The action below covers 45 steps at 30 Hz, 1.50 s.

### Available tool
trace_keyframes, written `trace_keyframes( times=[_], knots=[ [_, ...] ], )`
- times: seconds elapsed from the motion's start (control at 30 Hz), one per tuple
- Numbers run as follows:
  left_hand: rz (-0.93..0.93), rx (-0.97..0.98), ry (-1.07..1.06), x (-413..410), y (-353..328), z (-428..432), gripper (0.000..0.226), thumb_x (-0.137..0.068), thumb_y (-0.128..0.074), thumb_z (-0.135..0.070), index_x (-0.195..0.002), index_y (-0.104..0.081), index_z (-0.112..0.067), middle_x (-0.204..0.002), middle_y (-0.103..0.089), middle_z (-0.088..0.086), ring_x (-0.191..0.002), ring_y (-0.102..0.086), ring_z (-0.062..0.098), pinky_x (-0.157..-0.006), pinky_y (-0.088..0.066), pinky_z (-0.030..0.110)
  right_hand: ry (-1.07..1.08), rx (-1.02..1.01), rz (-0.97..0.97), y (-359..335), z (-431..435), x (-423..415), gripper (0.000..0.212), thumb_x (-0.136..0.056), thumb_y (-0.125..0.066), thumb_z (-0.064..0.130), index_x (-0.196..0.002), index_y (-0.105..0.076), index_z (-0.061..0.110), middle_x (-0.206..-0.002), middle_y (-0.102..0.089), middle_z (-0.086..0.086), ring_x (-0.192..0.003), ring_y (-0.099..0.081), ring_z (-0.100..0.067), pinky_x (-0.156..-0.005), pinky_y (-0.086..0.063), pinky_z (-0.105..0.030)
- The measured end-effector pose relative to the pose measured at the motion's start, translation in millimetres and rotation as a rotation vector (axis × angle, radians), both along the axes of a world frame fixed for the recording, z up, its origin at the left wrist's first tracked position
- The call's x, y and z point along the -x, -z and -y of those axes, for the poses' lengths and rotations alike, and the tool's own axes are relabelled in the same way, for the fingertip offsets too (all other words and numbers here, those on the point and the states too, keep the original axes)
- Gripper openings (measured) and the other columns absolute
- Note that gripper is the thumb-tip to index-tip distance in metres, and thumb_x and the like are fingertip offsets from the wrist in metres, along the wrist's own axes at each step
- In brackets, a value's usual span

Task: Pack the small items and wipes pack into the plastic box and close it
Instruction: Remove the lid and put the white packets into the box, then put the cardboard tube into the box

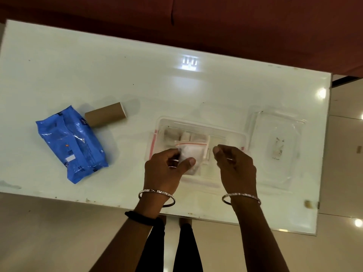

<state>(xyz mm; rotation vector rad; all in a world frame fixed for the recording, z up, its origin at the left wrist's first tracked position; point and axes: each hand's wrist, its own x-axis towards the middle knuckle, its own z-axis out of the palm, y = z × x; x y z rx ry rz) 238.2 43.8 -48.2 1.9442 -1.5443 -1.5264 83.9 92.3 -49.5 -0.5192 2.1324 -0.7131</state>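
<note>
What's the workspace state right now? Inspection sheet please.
Surface: white glossy table, scuffed along the near edge, with light glare.
Job's things: clear box open at centre, small packets already inside; lid lying off to its right; blue wipes pack on the table at left, not yet packed.
Clutter: cardboard tube lying beside the wipes pack.
Hands: left hand pinches a small zip bag over the box; right hand over the box, fingers curled, nothing seen in it.
Cables: nothing seen.
Surroundings: red-brown upholstery beyond the far edge; shiny tiled floor; the person's legs below the table edge.
</note>
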Motion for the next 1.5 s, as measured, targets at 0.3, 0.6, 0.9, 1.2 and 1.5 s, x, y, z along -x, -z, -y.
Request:
trace_keyframes(
  times=[0.3, 0.6, 0.9, 1.2, 1.5],
  knots=[
    [-0.095, -0.096, 0.206, 41.7, 10.3, -4.9, 0.031, -0.088, -0.058, -0.010, -0.117, -0.067, -0.018, -0.109, -0.073, 0.007, -0.104, -0.067, 0.022, -0.093, -0.053, 0.036, -0.059, -0.059, -0.026, -13.7, -16.2, 20.9, 0.025, -0.075, -0.080, 0.025, -0.098, -0.072, 0.021, -0.079, -0.072, 0.009, -0.072, -0.069, 0.000, -0.067, -0.054, -0.015],
    [0.031, -0.018, 0.199, 44.3, 17.7, -4.6, 0.030, -0.088, -0.062, -0.024, -0.117, -0.067, -0.021, -0.104, -0.074, -0.003, -0.084, -0.062, -0.002, -0.071, -0.040, -0.004, -0.029, -0.165, -0.450, -10.4, 1.0, 16.5, 0.012, -0.084, -0.067, 0.018, -0.092, -0.076, 0.023, -0.086, -0.077, 0.002, -0.081, -0.070, -0.022, -0.069, -0.038, -0.021],
    [0.075, 0.174, 0.058, 32.2, 8.9, 7.5, 0.018, -0.087, -0.062, -0.019, -0.102, -0.072, -0.024, -0.083, -0.069, -0.014, -0.074, -0.062, -0.008, -0.070, -0.046, 0.000, -0.357, -0.415, -0.528, 8.9, 23.8, -1.8, 0.033, -0.092, -0.045, 0.001, -0.120, -0.057, 0.013, -0.115, -0.064, -0.007, -0.104, -0.063, -0.030, -0.077, -0.041, -0.032],
    [-0.036, 0.162, -0.013, -1.0, -3.3, 27.4, 0.017, -0.086, -0.062, -0.013, -0.097, -0.072, -0.021, -0.084, -0.073, -0.007, -0.079, -0.067, 0.001, -0.069, -0.048, 0.004, -0.369, -0.427, -0.556, 19.2, 30.2, -13.6, 0.026, -0.092, -0.041, 0.005, -0.113, -0.057, 0.006, -0.108, -0.067, -0.014, -0.102, -0.063, -0.032, -0.073, -0.041, -0.032],
    [-0.181, 0.209, -0.390, -71.6, -11.3, 40.9, 0.017, -0.090, -0.057, -0.006, -0.093, -0.069, -0.017, -0.081, -0.073, 0.008, -0.072, -0.073, 0.019, -0.071, -0.060, 0.038, -0.366, 0.307, -0.601, -28.6, 67.0, -67.1, 0.017, -0.086, -0.060, 0.013, -0.096, -0.073, 0.015, -0.085, -0.074, 0.001, -0.074, -0.070, -0.016, -0.066, -0.052, -0.025]
  ],
)
